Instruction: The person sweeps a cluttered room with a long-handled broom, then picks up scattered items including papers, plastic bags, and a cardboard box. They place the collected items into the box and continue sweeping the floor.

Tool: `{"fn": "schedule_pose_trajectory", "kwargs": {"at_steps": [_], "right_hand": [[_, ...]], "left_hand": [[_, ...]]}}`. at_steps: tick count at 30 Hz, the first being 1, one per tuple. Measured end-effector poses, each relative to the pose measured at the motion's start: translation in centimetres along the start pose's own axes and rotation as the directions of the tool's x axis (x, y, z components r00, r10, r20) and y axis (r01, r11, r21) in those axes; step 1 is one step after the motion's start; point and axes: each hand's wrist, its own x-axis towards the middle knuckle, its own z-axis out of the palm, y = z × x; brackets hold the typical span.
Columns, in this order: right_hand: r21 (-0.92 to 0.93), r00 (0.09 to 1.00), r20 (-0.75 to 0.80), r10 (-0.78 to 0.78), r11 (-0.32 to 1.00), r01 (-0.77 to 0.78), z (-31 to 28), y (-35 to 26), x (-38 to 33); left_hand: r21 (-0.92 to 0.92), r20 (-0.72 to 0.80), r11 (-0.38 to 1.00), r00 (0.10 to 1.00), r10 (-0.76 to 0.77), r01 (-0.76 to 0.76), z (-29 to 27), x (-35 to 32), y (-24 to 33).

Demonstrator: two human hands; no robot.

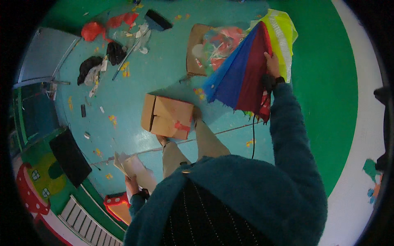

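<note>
My right hand (272,66) is out to the far right, closed on a partly folded umbrella (246,74) with blue, maroon and red panels. Right behind the umbrella lies a yellow reflective vest (278,30) with a silver stripe. Low on the left, my left hand (132,185) grips a beige cardboard piece (141,173) with a folded flap; its fingers are partly hidden. A closed cardboard box (170,117) with a red patch sits on the floor in front of my feet.
An open carton (196,49) with plastic bags stands beside the umbrella. Back left lie a broom (158,20), red bags (93,31) and black bags (90,67). A dark flat panel (70,158) and a white slatted rack (88,221) stand at left. The white wall (349,24) curves along the right.
</note>
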Motion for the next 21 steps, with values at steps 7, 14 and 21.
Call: {"fn": "schedule_pose_trajectory", "kwargs": {"at_steps": [7,14,21], "right_hand": [[0.027,0.997,0.075,0.034,0.999,-0.036,3.3,3.6,5.0],[-0.415,0.964,0.263,-0.038,0.897,0.149,10.0,9.0,2.1],[-0.525,0.951,0.307,-0.046,0.825,0.210,11.0,9.0,-1.7]], "left_hand": [[0.055,0.000,0.988,0.989,-0.147,0.147,2.8,-1.8,1.3],[-0.045,0.019,0.978,0.979,-0.204,0.205,4.8,-0.8,0.6],[-0.141,0.024,0.945,0.955,-0.296,0.297,6.1,0.2,-2.7]]}}
